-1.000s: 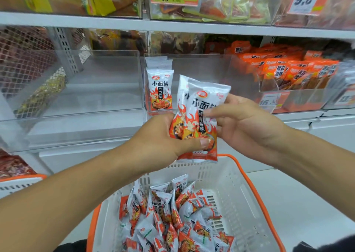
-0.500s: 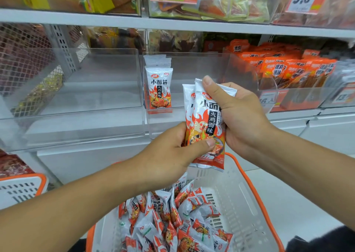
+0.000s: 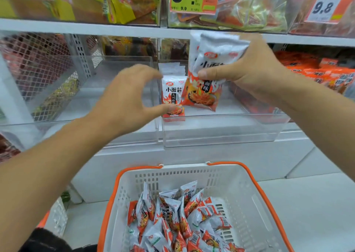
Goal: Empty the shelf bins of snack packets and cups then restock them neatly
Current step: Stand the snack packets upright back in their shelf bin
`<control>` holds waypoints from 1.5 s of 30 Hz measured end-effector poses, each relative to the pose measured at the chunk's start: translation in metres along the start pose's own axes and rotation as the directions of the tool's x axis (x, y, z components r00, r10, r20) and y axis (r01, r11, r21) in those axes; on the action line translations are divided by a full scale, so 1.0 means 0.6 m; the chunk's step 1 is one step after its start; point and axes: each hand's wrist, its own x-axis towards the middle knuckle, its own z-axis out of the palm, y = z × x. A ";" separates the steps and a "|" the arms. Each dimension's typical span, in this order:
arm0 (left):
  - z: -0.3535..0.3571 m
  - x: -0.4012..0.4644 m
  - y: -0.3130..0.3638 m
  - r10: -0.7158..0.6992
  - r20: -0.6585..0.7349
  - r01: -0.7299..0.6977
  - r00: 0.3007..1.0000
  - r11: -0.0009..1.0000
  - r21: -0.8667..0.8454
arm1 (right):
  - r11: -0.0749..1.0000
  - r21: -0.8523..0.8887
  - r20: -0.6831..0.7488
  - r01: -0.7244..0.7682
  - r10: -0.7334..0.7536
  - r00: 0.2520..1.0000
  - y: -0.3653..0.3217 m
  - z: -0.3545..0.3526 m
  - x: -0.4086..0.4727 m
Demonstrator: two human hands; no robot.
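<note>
My right hand (image 3: 255,73) grips packets (image 3: 206,75) above the clear bin (image 3: 221,130); my left hand (image 3: 130,100) (fingers spread, holding nothing) hovers just left of it.

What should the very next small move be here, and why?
Probably lower the packets that the right hand grips into the clear bin, beside the upright packets already standing at its left end; the left hand holds nothing.

— Basket (image 3: 255,198) at six o'clock, loose packets (image 3: 178,219) inside?
— Yes. At twelve, middle bin (image 3: 221,132), standing packets (image 3: 173,96) along its left wall.
— Held packets (image 3: 206,75)?
— Just right of those, in right hand (image 3: 251,73); left hand (image 3: 126,100) at ten.
</note>
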 end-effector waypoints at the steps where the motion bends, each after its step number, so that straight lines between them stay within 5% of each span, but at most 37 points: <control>1: 0.004 0.000 -0.013 0.010 0.038 -0.011 0.999 1.000 0.022 | 0.997 -0.071 0.008 -0.019 0.019 1.000 0.012 0.007 0.014; 5: 0.027 -0.003 -0.026 0.036 0.140 -0.040 0.989 0.999 0.028 | 0.978 -0.109 0.089 -0.178 0.188 0.978 0.096 0.068 0.059; 11: 0.035 0.000 -0.045 0.085 0.115 -0.091 0.990 0.995 0.043 | 0.875 -0.382 0.080 -0.297 0.351 0.933 0.151 0.091 0.092; 14: 0.038 0.001 -0.050 0.097 0.108 -0.101 0.989 0.994 0.039 | 0.862 -0.358 0.092 -0.360 0.416 0.905 0.154 0.083 0.099; 25: 0.044 -0.003 -0.049 0.124 0.101 -0.127 0.987 0.992 0.026 | 0.774 -0.429 -0.092 -0.466 0.476 0.875 0.100 0.093 0.090; 29: 0.024 -0.015 -0.024 0.224 -0.160 -0.234 0.961 0.971 -0.050 | 0.901 -0.314 -0.267 -0.298 0.217 0.939 0.019 0.019 0.005; 31: 0.022 -0.036 -0.004 0.238 -0.226 -0.275 0.945 0.950 -0.149 | 0.916 -0.277 -0.073 -0.289 0.280 0.957 -0.011 -0.004 -0.065; 33: 0.055 -0.073 0.009 0.248 0.034 -0.238 0.968 0.955 -0.176 | 0.857 -0.307 0.329 -0.415 0.504 0.799 0.013 0.020 -0.111; 34: 0.087 -0.096 0.005 0.222 0.291 -0.193 0.930 0.973 -0.125 | 0.800 -0.378 0.475 -0.466 0.599 0.645 0.048 0.051 -0.129; 36: 0.155 -0.157 -0.005 -0.020 0.770 -0.096 0.638 0.990 0.105 | 0.672 -0.550 0.563 -0.496 0.737 0.374 0.147 0.135 -0.166; 38: 0.214 -0.229 -0.018 -0.298 0.913 -0.094 0.278 0.938 0.334 | 0.577 -0.749 0.497 -0.326 0.814 0.300 0.260 0.225 -0.225; 39: 0.238 -0.266 -0.024 -0.387 0.901 -0.060 0.195 0.913 0.405 | 0.542 -0.813 0.467 -0.213 0.825 0.317 0.302 0.262 -0.261; 41: 0.282 -0.330 -0.037 -0.503 0.847 0.126 0.173 0.864 0.487 | 0.550 -0.803 0.446 -0.229 0.811 0.379 0.363 0.316 -0.324; 43: 0.324 -0.381 -0.043 -0.552 0.812 0.334 0.192 0.814 0.475 | 0.608 -0.713 0.432 -0.349 0.773 0.464 0.397 0.350 -0.363; 45: 0.359 -0.410 -0.037 -0.571 0.786 0.491 0.238 0.769 0.410 | 0.660 -0.683 0.417 -0.313 0.704 0.575 0.418 0.375 -0.378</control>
